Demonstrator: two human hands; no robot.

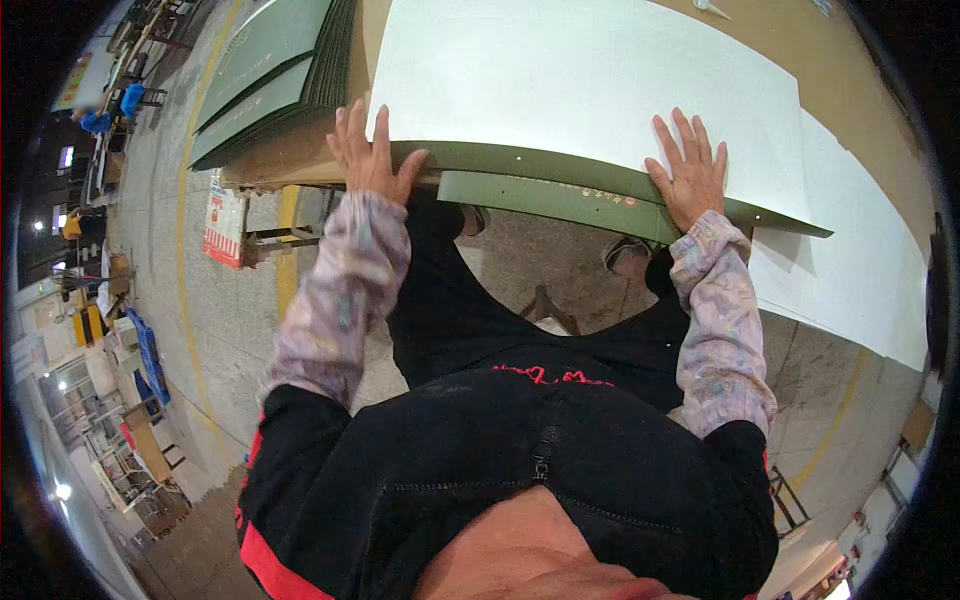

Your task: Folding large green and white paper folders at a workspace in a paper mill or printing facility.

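Note:
A large white sheet of board (580, 80) lies on the table in front of me, with a green strip (520, 160) along its near edge. A second green strip (550, 200) with small printed marks hangs below the table edge. My left hand (372, 160) rests on the sheet's near left corner, fingers spread and thumb over the green strip. Farther right, my right hand (692, 172) lies flat across the near edge, its fingers apart on the white face. Neither hand grips anything. Another white sheet (840, 270) lies partly under the first and sticks out to the right.
A thick stack of green folded cardboard (270, 85) sits at the table's left end. The brown tabletop (840, 60) shows at the back right, with a small white pointed nozzle (712, 9) at the far edge. Below the left end stands a red and white box (226, 225).

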